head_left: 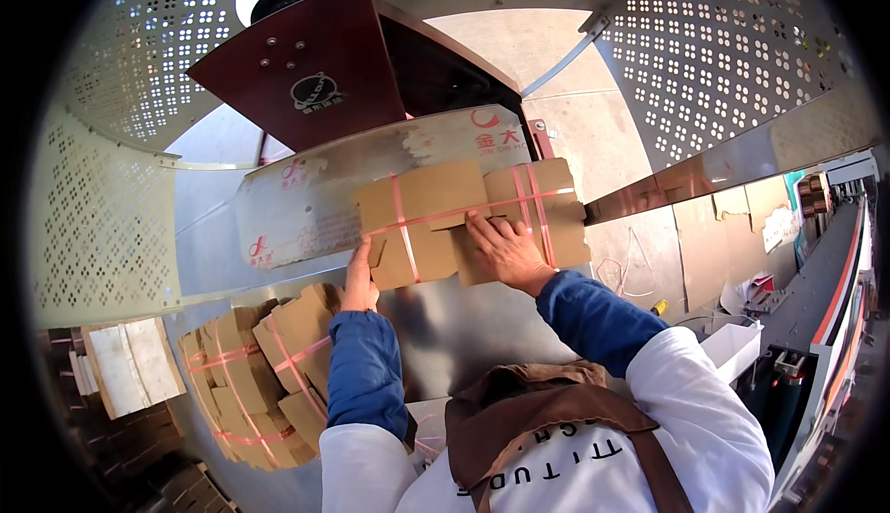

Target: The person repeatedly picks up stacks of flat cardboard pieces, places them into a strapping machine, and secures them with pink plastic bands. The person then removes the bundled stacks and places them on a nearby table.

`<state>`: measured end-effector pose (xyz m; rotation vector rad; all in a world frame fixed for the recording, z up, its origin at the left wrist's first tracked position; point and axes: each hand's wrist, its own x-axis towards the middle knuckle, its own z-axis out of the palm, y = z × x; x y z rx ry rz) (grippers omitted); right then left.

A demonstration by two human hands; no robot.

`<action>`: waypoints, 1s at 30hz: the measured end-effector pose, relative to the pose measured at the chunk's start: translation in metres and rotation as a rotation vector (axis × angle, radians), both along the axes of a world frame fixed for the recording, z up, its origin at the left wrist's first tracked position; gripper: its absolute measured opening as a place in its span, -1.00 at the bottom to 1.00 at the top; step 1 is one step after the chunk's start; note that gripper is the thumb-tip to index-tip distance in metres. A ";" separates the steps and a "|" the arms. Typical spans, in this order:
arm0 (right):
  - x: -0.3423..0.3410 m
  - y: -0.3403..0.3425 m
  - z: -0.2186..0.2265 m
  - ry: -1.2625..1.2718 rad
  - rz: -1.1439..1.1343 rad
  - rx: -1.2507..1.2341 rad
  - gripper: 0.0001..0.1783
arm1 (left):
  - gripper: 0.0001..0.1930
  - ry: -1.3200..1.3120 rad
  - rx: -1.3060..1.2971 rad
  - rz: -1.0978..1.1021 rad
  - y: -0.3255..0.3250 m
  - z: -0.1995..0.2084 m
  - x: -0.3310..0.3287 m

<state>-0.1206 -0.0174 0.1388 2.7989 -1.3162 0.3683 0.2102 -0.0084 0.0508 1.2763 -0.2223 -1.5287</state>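
A bundle of flat brown cardboard pieces (431, 193), bound with pink plastic straps lengthwise and crosswise, lies across the metal worktop (315, 207) in front of me. My left hand (360, 279) rests against the bundle's left end, its fingers stretched along the side. On top of the bundle, my right hand (505, 252) has bent fingers hooked at a cardboard edge beside the long pink strap (464, 210). Its fingertips are partly hidden there.
Behind the worktop stands a dark red machine (306, 68). Perforated metal panels (723, 59) curve around it. More strapped cardboard bundles (246, 379) are stacked at the lower left. On the right are cardboard sheets (718, 244), a white bin (732, 348) and a long machine bench (820, 291).
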 end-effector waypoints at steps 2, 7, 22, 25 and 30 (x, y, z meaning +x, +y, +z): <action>0.000 -0.001 0.000 -0.004 -0.003 -0.003 -0.35 | -0.56 -0.013 -0.021 -0.011 0.000 -0.003 0.001; -0.001 -0.002 0.002 -0.005 -0.010 0.009 -0.35 | -0.54 -0.014 0.013 -0.002 -0.002 -0.002 -0.003; -0.001 -0.004 0.011 -0.040 -0.036 0.060 -0.33 | -0.55 -0.293 0.163 -0.635 -0.047 0.027 0.079; -0.003 -0.003 0.009 -0.012 -0.040 0.033 -0.32 | -0.50 -0.711 -0.177 -0.747 -0.114 0.046 0.086; -0.009 0.011 0.017 -0.130 -0.011 0.072 -0.21 | -0.38 -0.535 -0.092 -1.143 -0.223 0.076 -0.010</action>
